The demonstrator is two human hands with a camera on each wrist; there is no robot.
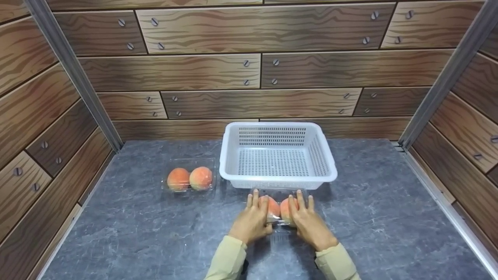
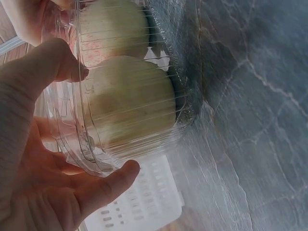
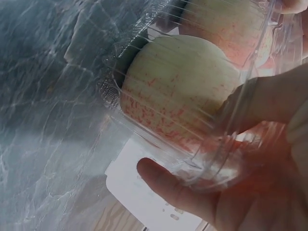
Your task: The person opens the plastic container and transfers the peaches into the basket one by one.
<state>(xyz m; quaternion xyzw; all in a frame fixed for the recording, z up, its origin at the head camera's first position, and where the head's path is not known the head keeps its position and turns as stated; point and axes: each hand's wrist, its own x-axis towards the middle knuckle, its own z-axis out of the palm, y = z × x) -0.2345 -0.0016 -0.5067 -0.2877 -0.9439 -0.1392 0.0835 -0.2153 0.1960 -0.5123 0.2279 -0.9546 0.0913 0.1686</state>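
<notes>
A clear plastic clamshell box with two peaches stands on the grey tabletop, just in front of the white basket. My left hand grips its left side, the thumb at the near lid edge and the fingers spread over the top and side. On the opposite side my right hand holds it the same way, thumb on the near face. Through the ribbed plastic, a pale peach shows in the left wrist view and a red-flecked peach in the right wrist view.
The white perforated basket has nothing in it and stands right behind the held box. To its left sits a second clear box with two peaches. Wood-patterned walls enclose the grey tabletop at the back and sides.
</notes>
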